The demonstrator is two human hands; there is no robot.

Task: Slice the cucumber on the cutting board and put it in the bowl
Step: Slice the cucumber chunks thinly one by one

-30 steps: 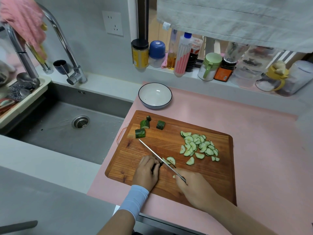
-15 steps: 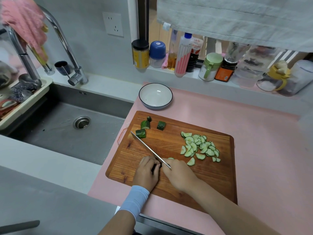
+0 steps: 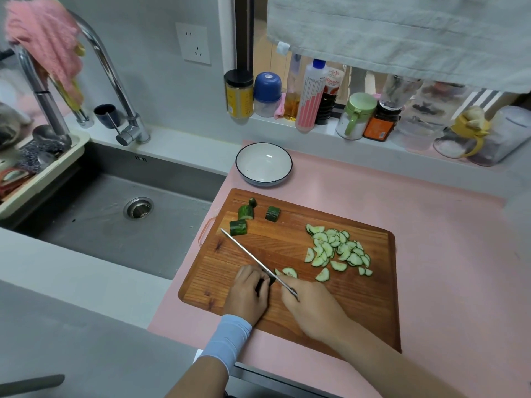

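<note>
The fingers of my left hand (image 3: pixel 247 294) are curled down over a dark green cucumber piece (image 3: pixel 263 284), pinning it to the near-left part of the cutting board (image 3: pixel 359 297). The board is a rounded rectangle of reddish wood with a straight grain. My right hand (image 3: pixel 310 305) is wrapped round the handle of the knife (image 3: pixel 253 257), and the handle itself is hidden in my grip. The thin, bright steel blade runs diagonally away to the left, its edge down beside my left knuckles.

One fresh half-moon slice (image 3: pixel 289 272) lies just right of the blade. The cut slices (image 3: pixel 336 249), pale with dark rinds, are heaped on the right of the board and overlap too much to count. At the far-left corner sit three stubby chunks (image 3: pixel 238 227) and one small end nub (image 3: pixel 252 202).

One round white bowl (image 3: pixel 263 165) with a dark rim stands beyond the board, holding nothing. Board and bowl rest on a smooth pink mat (image 3: pixel 445 254) laid over the counter. A pale blue ribbed sleeve (image 3: pixel 227 340) covers my left wrist. The bottles (image 3: pixel 311 96) on the ledge carry labels with print too small to read.
</note>
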